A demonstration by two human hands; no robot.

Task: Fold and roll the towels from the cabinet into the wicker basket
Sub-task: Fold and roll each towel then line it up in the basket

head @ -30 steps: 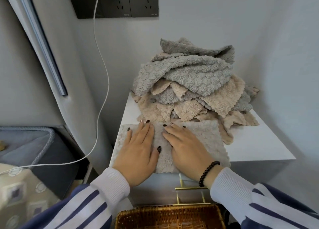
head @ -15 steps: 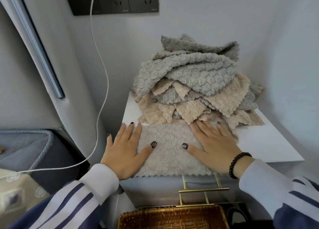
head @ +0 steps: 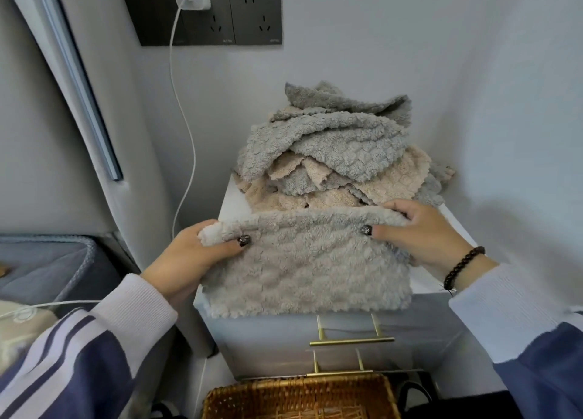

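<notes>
A beige-grey fluffy towel (head: 309,267) lies on the front of the white cabinet top (head: 457,229), its near edge hanging over the front. My left hand (head: 192,257) pinches its far left corner, lifted and curled over. My right hand (head: 422,232) grips its far right edge, thumb on top. Behind it rises a heap of grey and beige towels (head: 334,153). The wicker basket (head: 299,398) stands on the floor below, only its rim in view.
Brass drawer handles (head: 350,341) stick out of the cabinet front above the basket. A white charger cable (head: 186,128) hangs from the wall socket at the left. A grey padded bed edge (head: 50,261) lies at the far left. Walls close in behind and right.
Both hands were pressed flat on the towel and slid apart to its sides. Now they have taken hold of its far edge and lifted it toward me.
</notes>
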